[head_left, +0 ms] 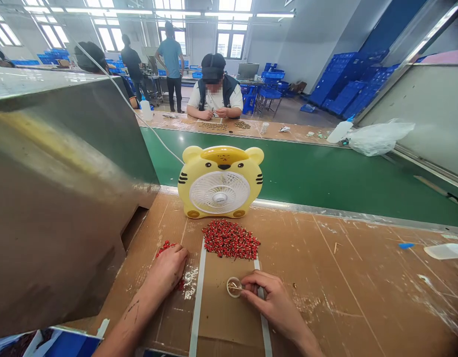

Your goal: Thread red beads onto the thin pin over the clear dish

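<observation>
A heap of small red parts [231, 239] lies on the cardboard-covered bench [325, 277] in front of a yellow tiger-shaped fan [220, 181]. My left hand [168, 267] rests fingers-down on a smaller cluster of red parts [165, 246] to the left of the heap, its fingers curled over them. My right hand [268, 297] pinches a thin stick whose tip sits in a small round clear cup [234, 287]. Two white tape strips [198, 297] frame the work patch.
A large steel machine housing [58, 198] fills the left. A green conveyor belt [325, 173] runs behind the fan. Across it a seated person [215, 94] works on small parts. A clear plastic bag [379, 137], a white bottle [339, 132] and blue crates [348, 84] lie at right.
</observation>
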Demonstrator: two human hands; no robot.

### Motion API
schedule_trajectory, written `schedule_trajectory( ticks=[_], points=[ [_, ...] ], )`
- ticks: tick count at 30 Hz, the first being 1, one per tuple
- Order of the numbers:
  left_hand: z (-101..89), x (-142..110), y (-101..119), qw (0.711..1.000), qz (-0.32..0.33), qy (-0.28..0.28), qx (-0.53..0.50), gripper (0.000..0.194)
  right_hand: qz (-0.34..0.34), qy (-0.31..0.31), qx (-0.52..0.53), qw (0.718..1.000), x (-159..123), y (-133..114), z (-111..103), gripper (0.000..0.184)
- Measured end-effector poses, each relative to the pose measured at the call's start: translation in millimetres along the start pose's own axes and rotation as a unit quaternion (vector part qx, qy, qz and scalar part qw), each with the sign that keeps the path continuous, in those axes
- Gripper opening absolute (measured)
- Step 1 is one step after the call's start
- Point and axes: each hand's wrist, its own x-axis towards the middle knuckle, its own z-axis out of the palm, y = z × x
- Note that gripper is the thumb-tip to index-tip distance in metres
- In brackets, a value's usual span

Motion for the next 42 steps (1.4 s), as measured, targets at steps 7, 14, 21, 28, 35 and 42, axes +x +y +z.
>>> schedule_trajectory(
  ticks=[7,14,21,28,35,42],
  points=[
    [0.2,-5,-8,0.997,-0.007,0.047,-0.06,0.033,-0.087,0.014,-0.051,0.995,2,5,4,0.03],
    [-4.6,-7,-11,0.996,-0.014,0.026,-0.086,0.03,-0.153,0.022,-0.082,0.985,6,-2,5,0.027],
    [-1.9,-6,-16,0.996,-0.011,0.038,-0.077,0.033,-0.167,0.015,-0.086,0.982,6,2,6,0.018],
    [-2.3,-10,-14,0.993,0.001,0.068,-0.1,0.03,-0.176,0.019,-0.096,0.98,7,3,5,0.016],
    [-1.4,-11,-9,0.99,0.012,0.081,-0.117,0.034,-0.167,0.009,-0.096,0.981,7,3,6,0.017],
    [-5.1,-9,-5,0.997,-0.021,0.03,-0.062,0.028,-0.166,0.009,-0.099,0.981,8,5,4,0.016]
  ],
)
